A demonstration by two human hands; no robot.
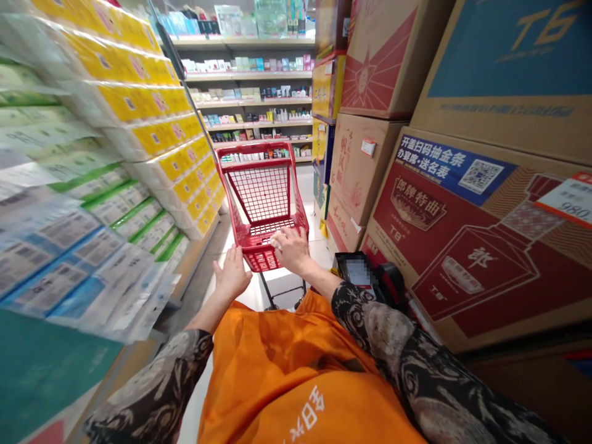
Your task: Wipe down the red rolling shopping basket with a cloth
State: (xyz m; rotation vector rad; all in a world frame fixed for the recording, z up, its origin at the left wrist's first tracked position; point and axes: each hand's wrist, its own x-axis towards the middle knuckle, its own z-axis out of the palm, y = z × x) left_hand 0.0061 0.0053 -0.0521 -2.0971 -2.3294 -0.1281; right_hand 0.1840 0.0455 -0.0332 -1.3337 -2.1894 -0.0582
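Red shopping cart (259, 194), the only one in view, stands directly ahead; the right hand (291, 250) is curled closed over its rear rim, pressing on a small white scrap (276, 242) too blurred to identify, and the left hand (231, 274) is open with fingers spread, just beside the cart. On the right, stacked cardboard cartons (358, 166) include a red carton (462, 259) printed 郎牌特曲, with a blue strip (453, 169) reading 开盖扫码抽金条 and a price tag (567, 200) showing 980. Yellow-banded plastic-wrapped packs (152, 139) fill the left.

Right hand (291, 250) on a red shopping cart (254, 148), left hand (230, 272) just beside it
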